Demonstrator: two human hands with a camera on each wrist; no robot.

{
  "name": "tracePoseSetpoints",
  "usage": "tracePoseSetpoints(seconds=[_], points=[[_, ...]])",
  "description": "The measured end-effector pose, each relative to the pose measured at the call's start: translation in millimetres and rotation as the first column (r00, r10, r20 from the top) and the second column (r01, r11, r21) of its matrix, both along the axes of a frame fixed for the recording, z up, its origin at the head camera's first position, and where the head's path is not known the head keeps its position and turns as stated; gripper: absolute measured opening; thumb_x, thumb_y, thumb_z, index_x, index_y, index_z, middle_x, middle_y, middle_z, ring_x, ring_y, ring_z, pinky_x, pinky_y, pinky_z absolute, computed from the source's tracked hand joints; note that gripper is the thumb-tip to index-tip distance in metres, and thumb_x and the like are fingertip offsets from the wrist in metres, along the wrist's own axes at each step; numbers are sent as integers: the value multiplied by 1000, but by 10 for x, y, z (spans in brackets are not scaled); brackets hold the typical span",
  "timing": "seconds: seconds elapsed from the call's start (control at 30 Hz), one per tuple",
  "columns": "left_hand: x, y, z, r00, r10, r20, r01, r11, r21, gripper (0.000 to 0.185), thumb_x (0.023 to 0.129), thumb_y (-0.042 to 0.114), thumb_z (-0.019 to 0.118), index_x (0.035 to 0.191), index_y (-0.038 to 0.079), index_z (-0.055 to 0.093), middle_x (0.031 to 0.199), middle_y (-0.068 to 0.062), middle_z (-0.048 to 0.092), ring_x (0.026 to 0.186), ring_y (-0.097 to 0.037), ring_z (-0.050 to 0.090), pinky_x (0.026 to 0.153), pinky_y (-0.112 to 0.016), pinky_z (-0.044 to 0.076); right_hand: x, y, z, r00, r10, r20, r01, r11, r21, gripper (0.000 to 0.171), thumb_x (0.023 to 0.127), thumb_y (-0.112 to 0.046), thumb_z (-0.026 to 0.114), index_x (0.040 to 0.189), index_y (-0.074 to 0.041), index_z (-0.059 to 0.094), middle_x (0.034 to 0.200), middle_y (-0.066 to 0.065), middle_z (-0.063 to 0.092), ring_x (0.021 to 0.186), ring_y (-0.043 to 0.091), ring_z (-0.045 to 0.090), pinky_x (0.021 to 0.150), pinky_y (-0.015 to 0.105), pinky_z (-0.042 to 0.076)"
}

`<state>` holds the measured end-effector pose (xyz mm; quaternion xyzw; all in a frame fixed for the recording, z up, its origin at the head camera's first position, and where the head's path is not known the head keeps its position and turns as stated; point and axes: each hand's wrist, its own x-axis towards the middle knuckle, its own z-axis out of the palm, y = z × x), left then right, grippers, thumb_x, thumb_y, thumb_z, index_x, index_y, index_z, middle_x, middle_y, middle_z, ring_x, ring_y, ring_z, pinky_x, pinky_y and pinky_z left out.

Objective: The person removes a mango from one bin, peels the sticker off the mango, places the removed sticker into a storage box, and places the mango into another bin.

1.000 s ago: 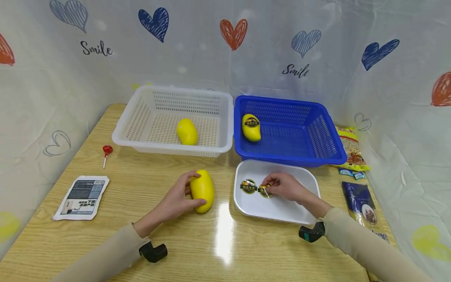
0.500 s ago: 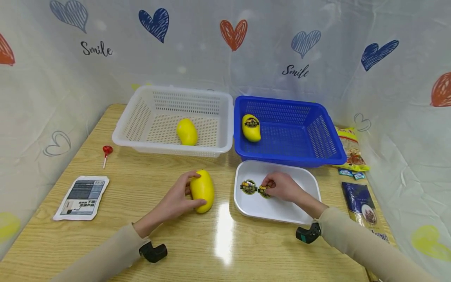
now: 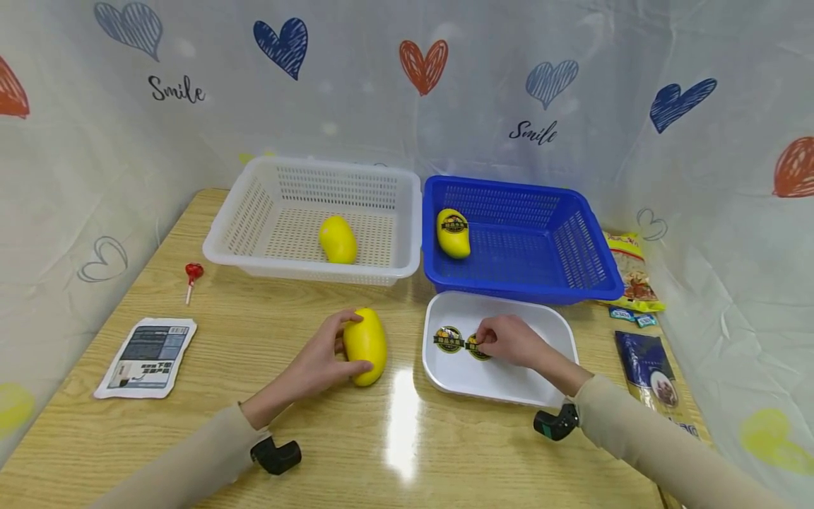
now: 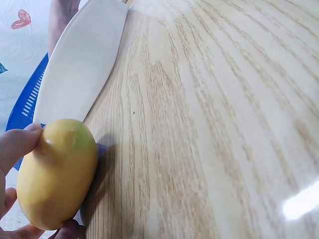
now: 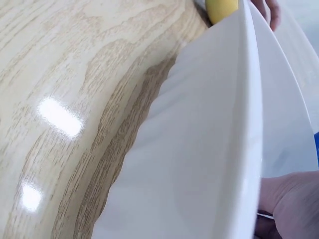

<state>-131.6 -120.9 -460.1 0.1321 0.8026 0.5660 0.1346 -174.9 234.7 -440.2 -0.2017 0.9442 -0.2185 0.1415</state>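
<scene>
On the wooden table my left hand (image 3: 320, 359) holds a yellow mango (image 3: 365, 346), thumb on the near side and fingers at the far side. The left wrist view also shows this mango (image 4: 59, 174) between thumb and fingers. Over the shallow white tray (image 3: 439, 376) my right hand (image 3: 514, 341) has its fingers curled, pinching at the right part of a round black-and-gold sticker (image 3: 475, 348). A matching sticker (image 3: 449, 339) lies beside it on the left. In the right wrist view the tray wall hides the fingertips of my right hand (image 5: 296, 201).
Behind stand a white basket (image 3: 305, 269) with one mango (image 3: 338, 240) and a blue basket (image 3: 528, 293) with a stickered mango (image 3: 453, 244). A lollipop (image 3: 193, 272) and flat white pack (image 3: 148, 357) lie left; yellow bag (image 3: 632, 272) and dark blue pouch (image 3: 647, 367) right.
My right hand shifted slightly left early on, and its fingers have curled further at the sticker. The left hand and mango stay in place; the view tilts slightly.
</scene>
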Motion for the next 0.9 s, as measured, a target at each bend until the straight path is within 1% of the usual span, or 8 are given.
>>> tracePoseSetpoints(seconds=[0.13,0.37,0.47,0.53,0.63,0.73,0.8,0.9], points=[[4,-3,-4,1000,-6,-18,6,1000,-10,80,78,11,83,141,4,35,149,-21,29,118,-38,53,93,-41,52,6,3,2,1000,2,6,-2,1000,-1,9,79,-7,76,86,-7,69,75,-5,66,70,8,60,67,28,50],[12,-6,-18,1000,-6,-22,6,1000,-12,79,79,13,83,141,5,35,149,-21,29,118,-38,53,92,-41,52,-20,41,12,996,80,49,-79,996,-35,10,80,-3,69,89,-7,72,81,-2,69,75,7,60,70,27,51],[8,-10,-19,999,-8,-35,8,1000,1,77,79,11,83,140,4,36,149,-21,28,117,-37,54,92,-40,53,-56,37,147,993,103,64,-101,995,-25,11,87,-7,68,97,-5,73,87,-1,70,80,10,62,73,29,51],[5,-11,-20,999,-10,-54,10,1000,4,76,79,10,82,140,4,37,150,-20,28,117,-36,53,93,-39,52,-88,20,299,991,115,73,-113,993,-33,16,92,-13,67,103,-3,72,91,-1,71,83,11,63,73,31,52],[9,-3,-28,997,-14,-81,15,1000,0,74,80,10,81,140,4,39,152,-19,26,120,-34,52,95,-39,50,-126,-30,533,987,128,94,-121,990,-78,22,97,-18,62,110,-3,70,96,0,71,84,14,63,73,31,52],[19,19,-35,996,-27,-91,26,1000,-5,72,84,13,79,143,4,38,155,-21,23,125,-34,48,99,-40,48,-135,-159,713,985,144,97,-131,983,-129,24,99,-21,59,114,-6,69,98,1,71,84,15,63,73,31,53],[25,36,-39,995,-35,-90,35,999,1,70,87,15,76,144,4,38,156,-22,20,129,-36,45,100,-42,47,-127,-292,788,982,165,90,-148,975,-164,25,99,-21,59,116,-6,68,100,1,70,87,15,64,76,31,53],[40,53,-56,996,-39,-86,40,999,19,67,88,14,74,145,4,39,157,-24,16,135,-38,38,104,-46,42,-112,-557,813,971,232,57,-216,955,-205,23,99,-19,59,116,-6,68,102,1,70,91,13,64,80,30,54]])
